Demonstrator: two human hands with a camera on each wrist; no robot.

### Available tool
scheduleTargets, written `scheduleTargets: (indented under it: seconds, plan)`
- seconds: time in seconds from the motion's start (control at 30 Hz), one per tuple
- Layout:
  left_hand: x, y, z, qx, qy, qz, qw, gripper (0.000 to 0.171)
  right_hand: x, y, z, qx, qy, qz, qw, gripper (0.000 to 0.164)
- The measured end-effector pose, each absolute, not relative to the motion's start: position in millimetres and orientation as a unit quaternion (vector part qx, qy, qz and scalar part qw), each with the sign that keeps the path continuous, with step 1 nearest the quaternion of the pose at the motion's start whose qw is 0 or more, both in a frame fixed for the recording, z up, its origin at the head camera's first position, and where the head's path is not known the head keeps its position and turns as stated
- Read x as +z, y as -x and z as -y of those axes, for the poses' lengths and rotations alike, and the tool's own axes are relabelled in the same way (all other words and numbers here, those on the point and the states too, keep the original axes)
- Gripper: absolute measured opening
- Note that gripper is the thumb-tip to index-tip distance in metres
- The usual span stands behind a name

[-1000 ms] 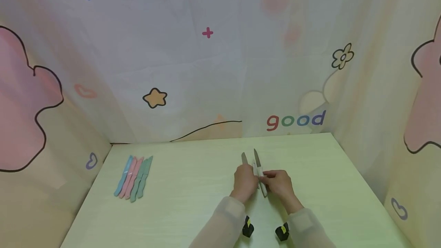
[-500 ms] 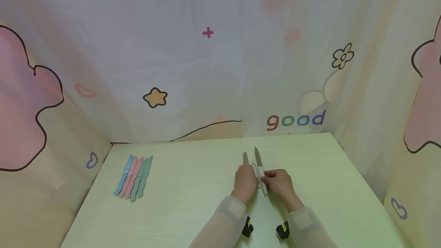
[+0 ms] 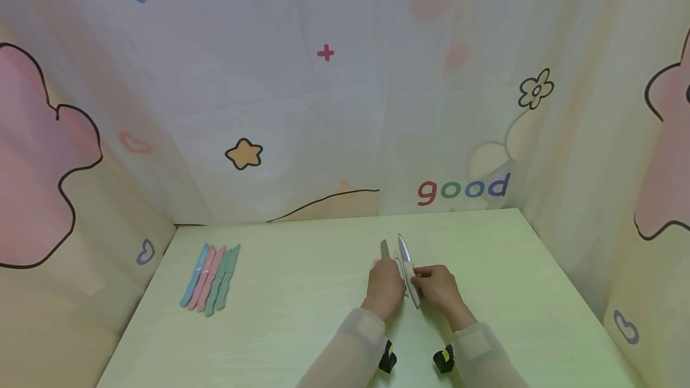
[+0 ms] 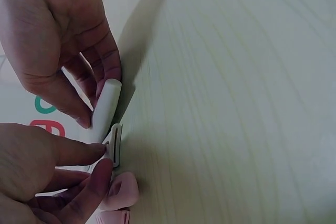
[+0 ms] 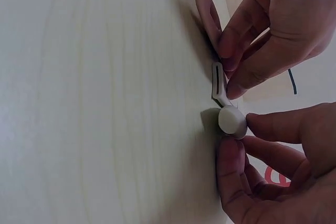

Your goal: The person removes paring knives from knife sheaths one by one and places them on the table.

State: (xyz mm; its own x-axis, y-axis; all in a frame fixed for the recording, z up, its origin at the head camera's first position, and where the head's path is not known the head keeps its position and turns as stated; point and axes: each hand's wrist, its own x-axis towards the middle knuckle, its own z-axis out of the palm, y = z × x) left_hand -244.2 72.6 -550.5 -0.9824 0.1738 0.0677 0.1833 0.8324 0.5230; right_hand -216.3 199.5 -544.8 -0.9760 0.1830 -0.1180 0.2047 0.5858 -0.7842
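The right hand (image 3: pixel 438 287) pinches one white knife (image 3: pixel 408 273) by its handle. The left hand (image 3: pixel 385 287) pinches one white cover (image 4: pixel 116 148). The knife lies just right of the cover, its long way pointing away from the person, tip far; the right hand is nearer. By the left hand sits at least one pink piece (image 4: pixel 126 190). One bare blade (image 3: pixel 385 249) pokes out beyond. Well off left lie one blue knife (image 3: pixel 194 277), two pink knives (image 3: pixel 211 280) and two green knives (image 3: pixel 217 284).

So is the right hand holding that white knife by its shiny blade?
No, in the head view the right hand grips the knife by its white handle, and the shiny blade sticks out beyond the fingers.
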Motion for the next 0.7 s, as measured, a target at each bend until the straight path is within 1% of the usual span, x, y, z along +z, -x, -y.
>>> scheduleTargets:
  seconds: [0.23, 0.4, 0.5, 0.6, 0.7]
  plan:
    - [-550, 244, -72, -0.283, 0.086, 0.955, 0.005, 0.009, -542, 214, -200, -0.437, -0.115, -0.892, 0.011, 0.032]
    - [-545, 242, -67, -0.337, 0.08, 0.938, -0.002, 0.005, -541, 213, -200, -0.445, -0.124, -0.887, 0.008, 0.033]
    - [-542, 239, -63, -0.362, 0.073, 0.929, -0.001, 0.014, -540, 213, -199, -0.454, -0.127, -0.882, 0.003, 0.035]
    - [-539, 238, -60, -0.365, 0.075, 0.928, 0.011, 0.023, -537, 212, -197, -0.467, -0.127, -0.875, -0.001, 0.038]
    - [-538, 238, -57, -0.373, 0.073, 0.925, 0.011, 0.023, -533, 210, -195, -0.475, -0.115, -0.872, -0.004, 0.04]
